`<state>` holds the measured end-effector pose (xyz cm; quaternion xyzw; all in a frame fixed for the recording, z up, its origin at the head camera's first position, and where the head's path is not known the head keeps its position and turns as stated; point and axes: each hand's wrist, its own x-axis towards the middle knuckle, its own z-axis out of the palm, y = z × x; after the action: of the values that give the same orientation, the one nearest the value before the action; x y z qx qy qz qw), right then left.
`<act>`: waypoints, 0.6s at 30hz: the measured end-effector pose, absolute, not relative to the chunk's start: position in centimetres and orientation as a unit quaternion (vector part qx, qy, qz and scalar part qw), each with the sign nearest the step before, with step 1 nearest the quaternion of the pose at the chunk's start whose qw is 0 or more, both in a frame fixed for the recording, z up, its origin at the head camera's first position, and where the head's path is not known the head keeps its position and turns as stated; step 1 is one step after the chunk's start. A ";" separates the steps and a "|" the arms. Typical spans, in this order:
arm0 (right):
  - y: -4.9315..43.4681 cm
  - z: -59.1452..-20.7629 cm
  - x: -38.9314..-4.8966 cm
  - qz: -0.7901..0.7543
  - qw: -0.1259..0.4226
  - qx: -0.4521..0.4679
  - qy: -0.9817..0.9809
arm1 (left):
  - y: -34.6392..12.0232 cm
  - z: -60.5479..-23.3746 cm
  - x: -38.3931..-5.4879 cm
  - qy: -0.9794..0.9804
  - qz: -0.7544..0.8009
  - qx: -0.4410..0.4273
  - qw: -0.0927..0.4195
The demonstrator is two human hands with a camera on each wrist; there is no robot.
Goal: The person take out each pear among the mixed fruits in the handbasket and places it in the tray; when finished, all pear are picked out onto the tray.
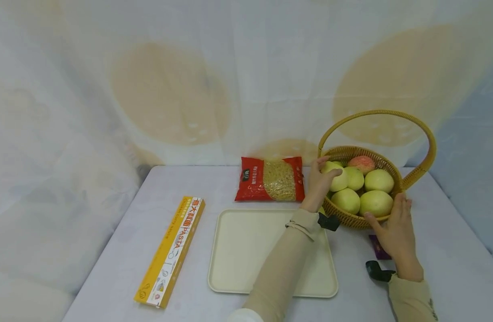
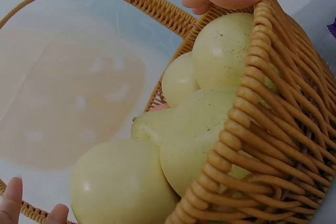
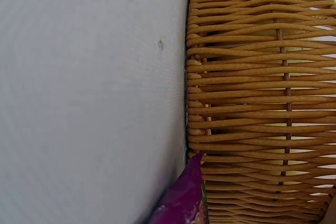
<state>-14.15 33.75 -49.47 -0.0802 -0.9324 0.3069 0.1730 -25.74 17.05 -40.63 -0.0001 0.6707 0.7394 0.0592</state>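
A brown wicker basket point(image 1: 345, 219) with a tall arched handle stands at the table's back right, holding several pale green round fruits point(image 1: 376, 203) and one red fruit point(image 1: 361, 164). My left hand point(image 1: 319, 183) reaches over its left side, thumb and fingers spread around the leftmost pale fruit point(image 2: 123, 182); its fingertips show beside the handle in the left wrist view. My right hand point(image 1: 398, 232) holds the basket's right front, thumb over the rim and fingers along the outer wall. The right wrist view shows mostly woven wall point(image 3: 252, 93). A purple packet point(image 1: 378, 247) lies beside the right hand.
A cream tray point(image 1: 246, 250) lies at the middle front, partly under my left forearm. Behind it is a red bag of pasta point(image 1: 278, 179) with a see-through window. A long yellow and white pasta box point(image 1: 170, 252) lies on the left. A curtain hangs behind the table.
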 end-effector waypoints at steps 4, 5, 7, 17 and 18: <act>33.8 -49.3 -14.1 0.307 0.175 -0.082 -0.932 | 17.6 -40.4 -25.7 0.692 0.720 0.008 0.058; 33.8 -49.3 -14.1 0.308 0.176 -0.083 -0.931 | 17.7 -40.4 -25.7 0.697 0.714 0.011 0.056; 33.8 -49.2 -14.1 0.311 0.178 -0.081 -0.930 | 17.8 -40.3 -25.7 0.713 0.699 0.013 0.053; 33.7 -49.3 -14.1 0.316 0.184 -0.075 -0.928 | 18.5 -39.5 -26.0 0.797 0.601 0.006 0.060; 33.7 -49.3 -14.1 0.316 0.185 -0.075 -0.928 | 18.7 -39.6 -26.0 0.799 0.598 0.009 0.061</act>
<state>-14.11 33.67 -49.29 -0.0751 -0.9276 0.3161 0.1846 -25.97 18.68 -39.58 0.0092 0.7993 0.5977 0.0607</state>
